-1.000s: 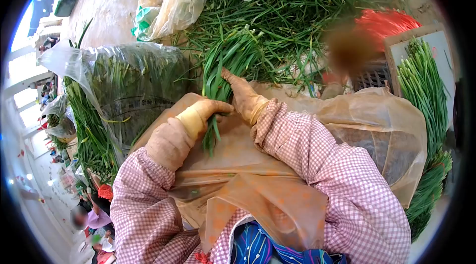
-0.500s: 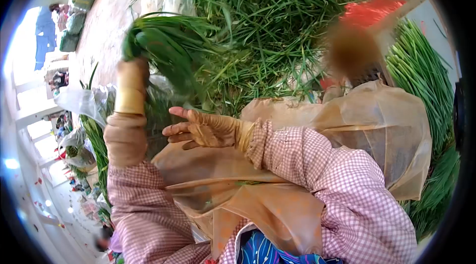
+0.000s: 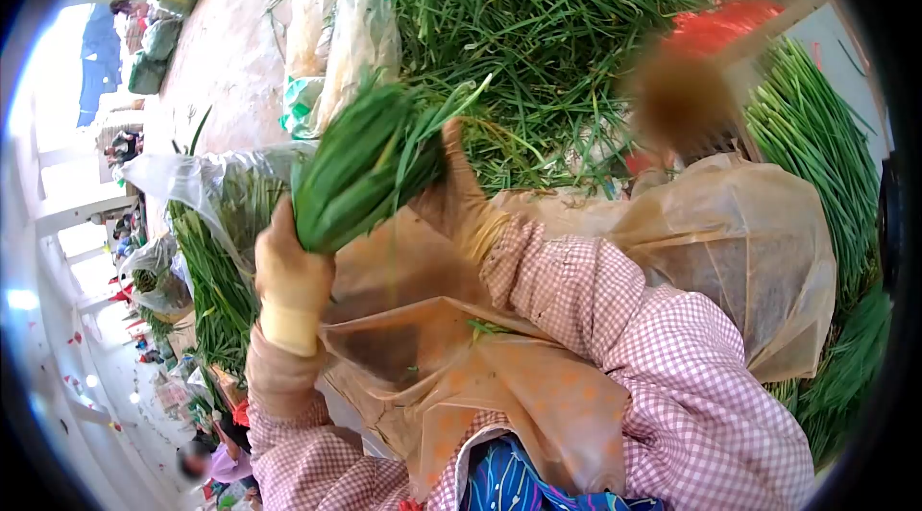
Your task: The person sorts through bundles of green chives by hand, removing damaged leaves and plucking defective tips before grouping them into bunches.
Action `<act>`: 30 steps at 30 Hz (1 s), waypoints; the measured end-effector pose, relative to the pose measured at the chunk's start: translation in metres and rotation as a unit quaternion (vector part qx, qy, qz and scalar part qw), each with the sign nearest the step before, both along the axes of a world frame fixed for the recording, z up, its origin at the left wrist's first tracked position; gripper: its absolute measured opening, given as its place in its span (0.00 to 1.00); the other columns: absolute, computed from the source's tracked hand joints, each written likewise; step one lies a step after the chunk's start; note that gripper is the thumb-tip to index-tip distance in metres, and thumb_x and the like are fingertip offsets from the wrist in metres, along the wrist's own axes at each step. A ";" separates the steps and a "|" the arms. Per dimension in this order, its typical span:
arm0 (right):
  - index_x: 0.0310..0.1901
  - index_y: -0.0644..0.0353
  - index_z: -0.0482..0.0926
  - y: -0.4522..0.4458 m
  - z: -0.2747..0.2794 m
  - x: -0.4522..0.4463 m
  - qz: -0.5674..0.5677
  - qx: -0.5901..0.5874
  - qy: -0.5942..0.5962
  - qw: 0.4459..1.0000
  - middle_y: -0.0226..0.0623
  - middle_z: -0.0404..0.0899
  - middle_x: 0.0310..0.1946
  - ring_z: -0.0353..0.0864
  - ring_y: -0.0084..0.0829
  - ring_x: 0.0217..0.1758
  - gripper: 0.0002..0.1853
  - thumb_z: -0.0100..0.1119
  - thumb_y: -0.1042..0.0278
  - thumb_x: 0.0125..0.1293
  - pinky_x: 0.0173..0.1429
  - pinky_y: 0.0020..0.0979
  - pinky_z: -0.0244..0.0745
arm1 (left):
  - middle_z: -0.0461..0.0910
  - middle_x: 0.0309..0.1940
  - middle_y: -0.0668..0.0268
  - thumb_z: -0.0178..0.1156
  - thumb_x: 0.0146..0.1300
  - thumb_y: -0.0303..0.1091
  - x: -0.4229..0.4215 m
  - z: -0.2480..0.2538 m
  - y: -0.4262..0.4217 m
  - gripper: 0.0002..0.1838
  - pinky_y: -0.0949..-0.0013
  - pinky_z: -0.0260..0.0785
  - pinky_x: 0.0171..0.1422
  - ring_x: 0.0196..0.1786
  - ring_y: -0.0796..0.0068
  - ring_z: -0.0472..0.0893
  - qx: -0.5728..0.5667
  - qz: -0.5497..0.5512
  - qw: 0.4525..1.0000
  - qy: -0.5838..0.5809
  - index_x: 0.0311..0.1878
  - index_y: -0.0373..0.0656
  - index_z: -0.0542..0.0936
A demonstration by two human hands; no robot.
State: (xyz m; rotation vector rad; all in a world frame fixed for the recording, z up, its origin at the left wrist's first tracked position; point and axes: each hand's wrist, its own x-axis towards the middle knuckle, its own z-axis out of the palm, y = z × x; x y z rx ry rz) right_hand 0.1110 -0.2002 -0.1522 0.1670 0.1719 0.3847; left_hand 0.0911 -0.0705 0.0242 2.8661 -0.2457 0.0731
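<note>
A bunch of long green leaves (image 3: 360, 160) is raised over the brown plastic apron (image 3: 480, 357). Gloved fingers of my left hand (image 3: 293, 261) are wrapped round its lower left end. At the bunch's right side is my right hand (image 3: 456, 184), also gloved, with the thumb up and the other fingers partly hidden behind the leaves; whether it grips them cannot be made out. Beyond both hands lies a large heap of loose green leaves (image 3: 528, 31).
Leaves in clear plastic (image 3: 250, 189) stand at the left. Farther back are white and green plastic bags (image 3: 360, 40). At the right are a red bag (image 3: 720, 26) and long green stalks (image 3: 807, 127). A person (image 3: 226, 463) is at the lower left.
A second ago the bunch hung lower between both hands. My left hand swung it up to the left, then back toward the middle; my right hand, spread apart half a second ago, is now beside it.
</note>
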 end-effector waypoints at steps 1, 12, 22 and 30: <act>0.59 0.57 0.72 -0.006 0.000 0.003 -0.044 -0.048 0.039 0.997 0.38 0.79 0.52 0.80 0.37 0.54 0.39 0.55 0.29 0.60 0.56 0.39 0.79 | 0.83 0.36 0.47 0.64 0.55 0.26 -0.013 0.001 0.010 0.19 0.63 0.75 0.43 0.41 0.50 0.85 0.061 0.005 0.998 -0.010 0.51 0.36 0.77; 0.37 0.59 0.80 0.012 0.005 0.028 -0.039 -0.442 -0.097 0.891 0.29 0.79 0.30 0.76 0.22 0.32 0.10 0.60 0.61 0.69 0.38 0.24 0.72 | 0.84 0.39 0.49 0.64 0.53 0.24 -0.151 0.005 0.103 0.18 0.65 0.74 0.46 0.43 0.56 0.85 -0.132 0.174 0.969 0.112 0.50 0.36 0.78; 0.38 0.55 0.83 -0.135 0.034 0.115 -0.057 -0.654 -0.047 0.753 0.30 0.76 0.24 0.65 0.23 0.15 0.09 0.61 0.59 0.67 0.21 0.26 0.67 | 0.85 0.43 0.55 0.63 0.57 0.28 -0.200 -0.038 0.120 0.18 0.66 0.73 0.50 0.45 0.66 0.83 -0.308 0.268 0.898 0.165 0.52 0.34 0.79; 0.44 0.63 0.82 -0.039 0.079 -0.022 0.248 -0.732 -0.283 0.569 0.34 0.83 0.30 0.79 0.24 0.34 0.15 0.67 0.62 0.62 0.42 0.30 0.75 | 0.85 0.37 0.62 0.60 0.59 0.29 -0.196 -0.055 0.119 0.13 0.69 0.73 0.41 0.38 0.72 0.81 -0.244 0.124 0.956 0.106 0.47 0.34 0.81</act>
